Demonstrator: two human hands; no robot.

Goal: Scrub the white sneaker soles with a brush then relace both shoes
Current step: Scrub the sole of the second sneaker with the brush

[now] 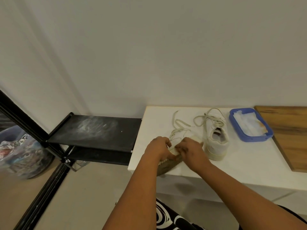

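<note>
Two white sneakers are on the white table (240,165). The near sneaker (167,165) lies tipped at the table's front left edge, its ridged sole facing me. My left hand (157,147) and my right hand (191,149) both grip its upper, fingers curled at the eyelets and pinching its lace (178,128), which trails loose toward the wall. The second sneaker (216,140) stands upright to the right, heel toward me, its lace lying in loose loops behind it. No brush is visible.
A blue tray (235,128) holding white cloth or paper sits right of the shoes. A wooden board (289,135) covers the table's right end. A black two-tier rack (94,130) stands left of the table, with a dark frame and a bundle further left.
</note>
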